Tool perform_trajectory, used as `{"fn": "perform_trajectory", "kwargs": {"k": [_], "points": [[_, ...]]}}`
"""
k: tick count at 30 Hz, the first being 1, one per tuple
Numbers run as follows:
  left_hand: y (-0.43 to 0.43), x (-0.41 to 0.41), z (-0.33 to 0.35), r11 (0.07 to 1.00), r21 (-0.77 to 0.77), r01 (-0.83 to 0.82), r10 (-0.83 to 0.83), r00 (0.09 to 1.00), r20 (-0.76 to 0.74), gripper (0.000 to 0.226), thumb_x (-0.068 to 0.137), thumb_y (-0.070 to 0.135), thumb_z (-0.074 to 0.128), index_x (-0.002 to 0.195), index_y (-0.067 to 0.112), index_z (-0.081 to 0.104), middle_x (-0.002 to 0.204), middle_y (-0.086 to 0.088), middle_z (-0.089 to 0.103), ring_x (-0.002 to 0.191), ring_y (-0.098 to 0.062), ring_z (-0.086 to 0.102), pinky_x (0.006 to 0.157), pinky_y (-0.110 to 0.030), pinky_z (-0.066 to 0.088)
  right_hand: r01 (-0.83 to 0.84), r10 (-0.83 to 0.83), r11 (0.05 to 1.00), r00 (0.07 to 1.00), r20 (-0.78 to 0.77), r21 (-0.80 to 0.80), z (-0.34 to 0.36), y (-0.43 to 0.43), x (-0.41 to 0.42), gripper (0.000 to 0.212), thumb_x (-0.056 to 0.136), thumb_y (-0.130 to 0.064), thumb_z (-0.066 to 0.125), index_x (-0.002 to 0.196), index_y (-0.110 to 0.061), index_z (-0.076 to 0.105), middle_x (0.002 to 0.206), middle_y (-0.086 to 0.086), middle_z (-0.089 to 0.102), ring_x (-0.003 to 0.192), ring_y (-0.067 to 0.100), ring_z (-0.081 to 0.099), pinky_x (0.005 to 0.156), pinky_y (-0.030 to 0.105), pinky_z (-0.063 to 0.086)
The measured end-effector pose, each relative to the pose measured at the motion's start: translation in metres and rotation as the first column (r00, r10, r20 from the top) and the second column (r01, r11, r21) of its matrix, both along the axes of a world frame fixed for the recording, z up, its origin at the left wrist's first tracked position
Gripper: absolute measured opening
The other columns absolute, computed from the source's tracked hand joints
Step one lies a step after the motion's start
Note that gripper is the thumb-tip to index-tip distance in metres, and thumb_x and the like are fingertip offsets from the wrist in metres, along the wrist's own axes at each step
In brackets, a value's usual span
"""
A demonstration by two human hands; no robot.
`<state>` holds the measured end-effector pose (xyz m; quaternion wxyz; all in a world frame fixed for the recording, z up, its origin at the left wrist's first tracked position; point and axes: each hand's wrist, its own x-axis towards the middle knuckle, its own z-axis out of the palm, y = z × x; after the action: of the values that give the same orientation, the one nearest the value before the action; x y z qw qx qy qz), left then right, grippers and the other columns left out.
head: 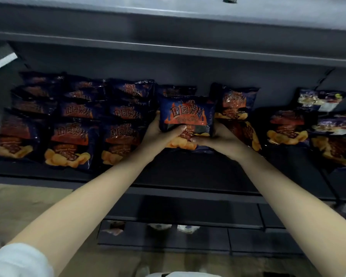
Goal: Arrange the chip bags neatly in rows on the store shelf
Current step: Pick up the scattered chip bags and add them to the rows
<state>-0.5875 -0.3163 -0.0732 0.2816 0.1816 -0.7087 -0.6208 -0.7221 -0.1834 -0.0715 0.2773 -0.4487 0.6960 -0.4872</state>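
Note:
A dark blue chip bag point(187, 114) with orange lettering stands upright at the middle of the dark shelf point(188, 176). My left hand point(160, 134) grips its lower left side and my right hand point(218, 136) grips its lower right side. To its left, several matching bags point(70, 140) stand in three tidy rows running front to back. Another bag point(176, 90) shows behind the held one. To its right, more bags point(238, 104) lean loosely, and one point(286, 126) lies further right.
Bags of a different purple design point(320, 98) sit at the far right of the shelf. An upper shelf edge point(168, 47) overhangs the bags. Lower drawers point(168, 230) hold a few packets. The floor at left is beige point(28, 206).

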Motion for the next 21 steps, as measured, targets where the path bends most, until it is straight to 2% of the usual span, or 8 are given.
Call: {"fn": "perform_trajectory", "kwargs": {"k": [3, 5, 7, 9, 11, 15, 17, 21], "points": [[-0.003, -0.001, 0.000, 0.997, -0.078, 0.011, -0.008, 0.999, 0.037, 0.063, 0.080, 0.011, 0.071, 0.133, 0.008, 0.037, 0.116, 0.002, 0.060, 0.097, 0.009, 0.056, 0.085, -0.005, 0.042, 0.126, -0.127, 0.991, 0.991, -0.039, -0.035, -0.009, -0.003, -0.002, 0.069, 0.077, -0.017, 0.076, 0.136, -0.015, 0.040, 0.130, -0.001, 0.056, 0.120, 0.007, 0.052, 0.104, 0.026, 0.040], [-0.007, -0.001, 0.000, 0.972, -0.233, 0.011, 0.014, 0.994, 0.104, 0.082, 0.078, 0.023, 0.074, 0.142, 0.013, 0.024, 0.129, 0.002, 0.052, 0.111, 0.003, 0.052, 0.094, -0.004, 0.036, 0.226, -0.228, 0.972, 0.973, -0.032, -0.070, -0.011, -0.005, -0.003, 0.069, 0.078, -0.022, 0.076, 0.136, -0.014, 0.041, 0.129, -0.004, 0.057, 0.118, 0.006, 0.053, 0.102, 0.025, 0.041], [-0.008, 0.001, -0.006, 0.894, -0.446, 0.035, 0.043, 0.986, 0.163, 0.096, 0.077, 0.032, 0.074, 0.148, 0.013, 0.013, 0.146, -0.004, 0.036, 0.132, -0.012, 0.037, 0.110, -0.020, 0.028, 0.342, -0.345, 0.935, 0.939, -0.018, -0.094, -0.011, -0.006, -0.007, 0.062, 0.080, -0.022, 0.074, 0.134, -0.015, 0.045, 0.125, -0.005, 0.059, 0.115, 0.008, 0.055, 0.099, 0.026, 0.042], [-0.005, 0.005, -0.014, 0.770, -0.628, 0.107, 0.063, 0.968, 0.242, 0.095, 0.080, 0.035, 0.070, 0.149, 0.013, 0.009, 0.153, -0.010, 0.018, 0.142, -0.021, 0.018, 0.115, -0.033, 0.019, 0.424, -0.426, 0.903, 0.904, -0.024, -0.072, -0.013, -0.007, -0.013, 0.056, 0.081, -0.021, 0.073, 0.131, -0.015, 0.048, 0.123, -0.003, 0.060, 0.114, 0.013, 0.055, 0.098, 0.030, 0.043], [-0.001, 0.011, -0.025, 0.653, -0.729, 0.206, 0.050, 0.948, 0.313, 0.084, 0.083, 0.037, 0.066, 0.148, 0.015, 0.017, 0.153, -0.010, 0.013, 0.142, -0.023, 0.014, 0.114, -0.034, 0.019, 0.442, -0.443, 0.897, 0.896, -0.036, -0.027, -0.016, -0.009, -0.018, 0.053, 0.082, -0.020, 0.072, 0.129, -0.015, 0.048, 0.122, -0.002, 0.060, 0.115, 0.015, 0.055, 0.095, 0.029, 0.043], [-0.001, 0.019, -0.048, 0.410, -0.862, 0.300, 0.102, 0.924, 0.370, 0.062, 0.085, 0.042, 0.056, 0.136, 0.010, 0.041, 0.148, -0.018, 0.027, 0.135, -0.034, 0.031, 0.108, -0.041, 0.031, 0.429, -0.426, 0.903, 0.901, -0.079, 0.021, -0.028, -0.017, -0.014, 0.055, 0.082, -0.020, 0.071, 0.131, -0.016, 0.046, 0.122, -0.003, 0.058, 0.110, 0.009, 0.052, 0.090, 0.024, 0.039], [-0.001, 0.019, -0.057, 0.342, -0.881, 0.327, 0.153, 0.906, 0.395, 0.057, 0.085, 0.042, 0.051, 0.131, 0.008, 0.047, 0.144, -0.023, 0.034, 0.131, -0.040, 0.037, 0.104, -0.046, 0.036, 0.461, -0.457, 0.885, 0.886, -0.075, 0.062, -0.038, -0.023, -0.011, 0.055, 0.081, -0.021, 0.072, 0.129, -0.016, 0.046, 0.123, 0.000, 0.058, 0.108, 0.011, 0.051, 0.088, 0.026, 0.039], [0.001, 0.020, -0.069, 0.268, -0.882, 0.387, 0.170, 0.882, 0.439, 0.053, 0.088, 0.042, 0.040, 0.126, 0.007, 0.053, 0.140, -0.023, 0.039, 0.129, -0.040, 0.040, 0.105, -0.047, 0.038, 0.498, -0.493, 0.856, 0.867, -0.071, 0.137, -0.053, -0.039, -0.007, 0.054, 0.079, -0.026, 0.074, 0.125, -0.014, 0.048, 0.121, 0.005, 0.060, 0.111, 0.022, 0.056, 0.090, 0.033, 0.046]]}}
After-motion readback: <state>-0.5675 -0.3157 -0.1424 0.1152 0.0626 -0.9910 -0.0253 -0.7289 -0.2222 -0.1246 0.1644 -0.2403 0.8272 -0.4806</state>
